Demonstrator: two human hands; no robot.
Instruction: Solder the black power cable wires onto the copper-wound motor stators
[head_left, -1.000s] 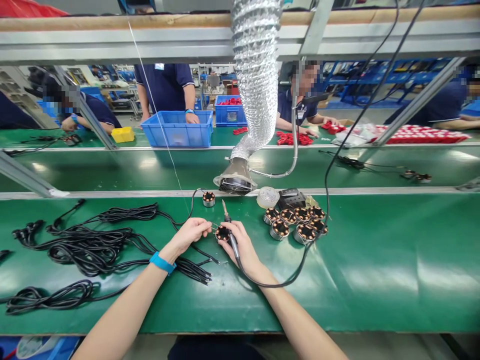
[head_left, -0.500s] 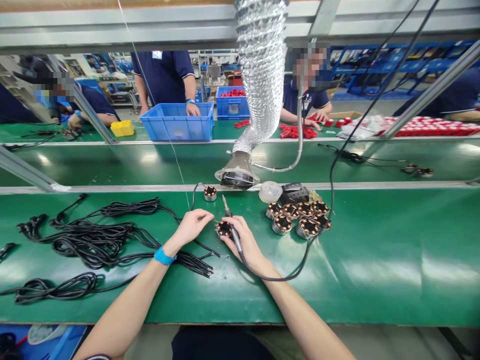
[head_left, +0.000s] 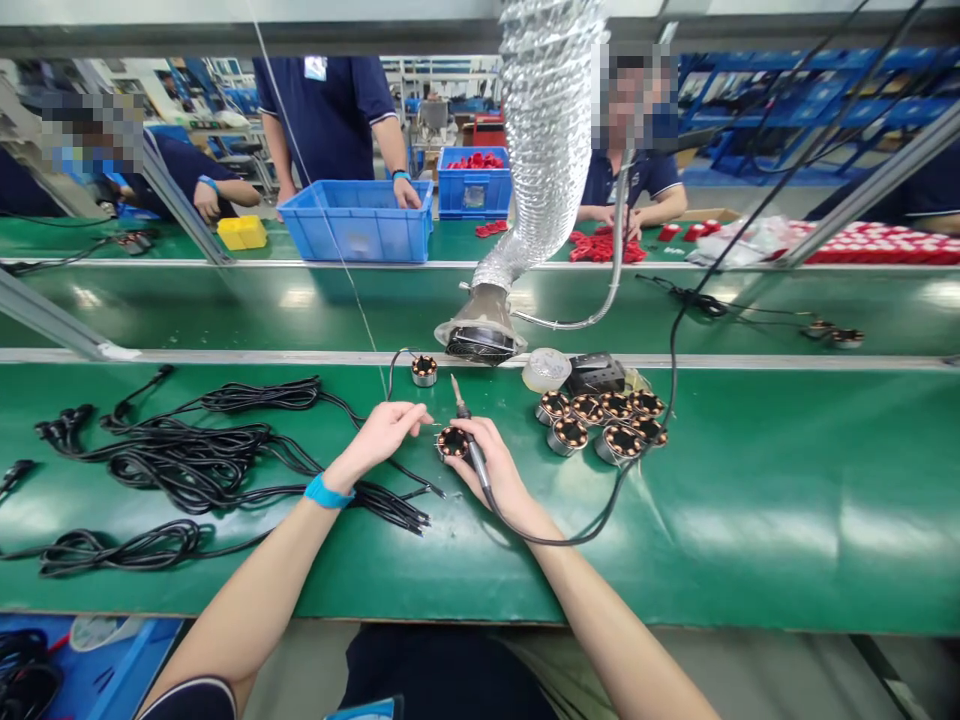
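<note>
My right hand [head_left: 495,462] is closed around a soldering iron [head_left: 477,462], its tip pointing up and away from me. The same hand's thumb and fingers also grip a motor stator [head_left: 452,442] with copper windings round a black core. Just left of it, my left hand [head_left: 394,428] pinches a thin wire, whose end shows between the fingertips and the stator; its full course is hidden. A thin pale strand [head_left: 367,325] hangs from above down to behind my left hand. Another stator [head_left: 424,371], with a black lead attached, stands beyond my hands.
Black power cords [head_left: 187,450] lie bundled on the left of the green bench [head_left: 750,540]. Several stators [head_left: 568,436] sit grouped at right, near a round pale container [head_left: 546,370] and a black holder [head_left: 596,374]. A foil duct with a hood [head_left: 480,335] hangs ahead. Co-workers stand across.
The view has tilted slightly down. My hands stay close to the stator, with the left fingers curled in a little more. Across the bench, a co-worker's hand has come up beside the yellow box.
</note>
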